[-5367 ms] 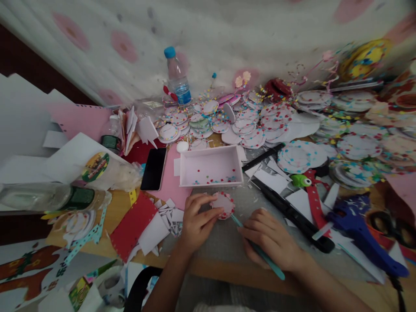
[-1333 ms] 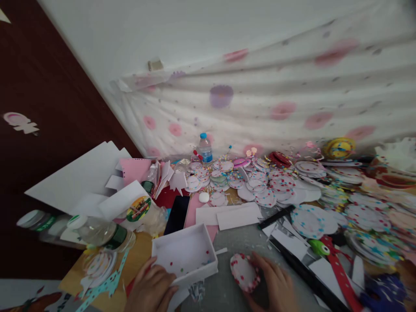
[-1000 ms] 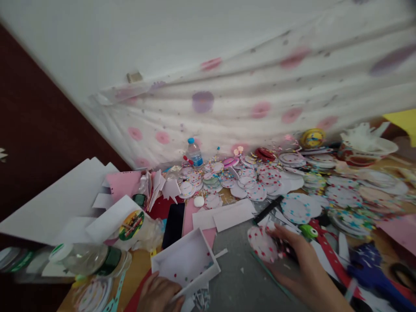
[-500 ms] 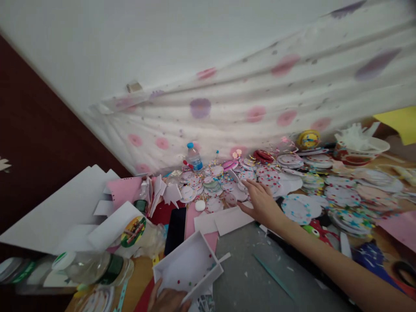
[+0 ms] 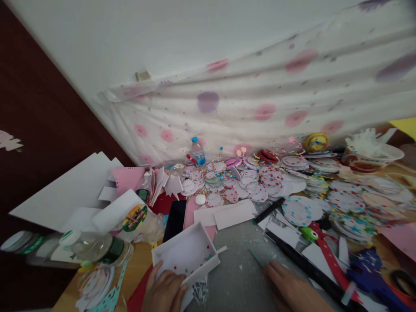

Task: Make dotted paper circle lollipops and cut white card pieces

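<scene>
Our left hand [image 5: 165, 291] is clamped on the near edge of the white box [image 5: 185, 252], close to the phone [image 5: 175, 220]. Our right hand [image 5: 289, 284] meets the teal tool [image 5: 256, 257] on the grey mat [image 5: 232, 271]; whether it grips, we cannot tell.

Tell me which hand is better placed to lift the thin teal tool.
Right, I'd judge: the right hand is right at the thin teal tool, while the left hand holds the white box.
</scene>
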`<state>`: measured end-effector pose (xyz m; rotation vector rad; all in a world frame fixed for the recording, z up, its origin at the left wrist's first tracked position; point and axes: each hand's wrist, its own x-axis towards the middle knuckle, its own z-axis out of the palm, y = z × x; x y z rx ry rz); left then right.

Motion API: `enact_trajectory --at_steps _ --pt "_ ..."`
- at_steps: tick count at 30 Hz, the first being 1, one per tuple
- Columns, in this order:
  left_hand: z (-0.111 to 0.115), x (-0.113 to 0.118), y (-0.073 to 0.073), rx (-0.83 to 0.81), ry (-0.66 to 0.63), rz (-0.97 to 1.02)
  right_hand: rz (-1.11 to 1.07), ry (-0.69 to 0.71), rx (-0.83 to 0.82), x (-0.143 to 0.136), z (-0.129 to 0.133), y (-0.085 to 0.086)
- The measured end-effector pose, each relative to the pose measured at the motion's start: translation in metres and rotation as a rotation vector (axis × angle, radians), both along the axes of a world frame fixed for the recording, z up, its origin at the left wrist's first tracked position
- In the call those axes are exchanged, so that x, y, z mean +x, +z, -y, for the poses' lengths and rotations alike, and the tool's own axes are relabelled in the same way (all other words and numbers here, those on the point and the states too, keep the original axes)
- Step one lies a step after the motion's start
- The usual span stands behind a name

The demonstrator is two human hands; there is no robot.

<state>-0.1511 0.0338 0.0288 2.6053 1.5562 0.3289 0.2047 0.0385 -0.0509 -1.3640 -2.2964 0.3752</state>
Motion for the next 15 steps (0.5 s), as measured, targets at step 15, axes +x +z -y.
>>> enact_trajectory --at_steps 15 --pt "-0.002 0.069 0.051 -0.186 -0.155 0.072 -0.011 -0.194 0.317 0.004 0.012 -0.035"
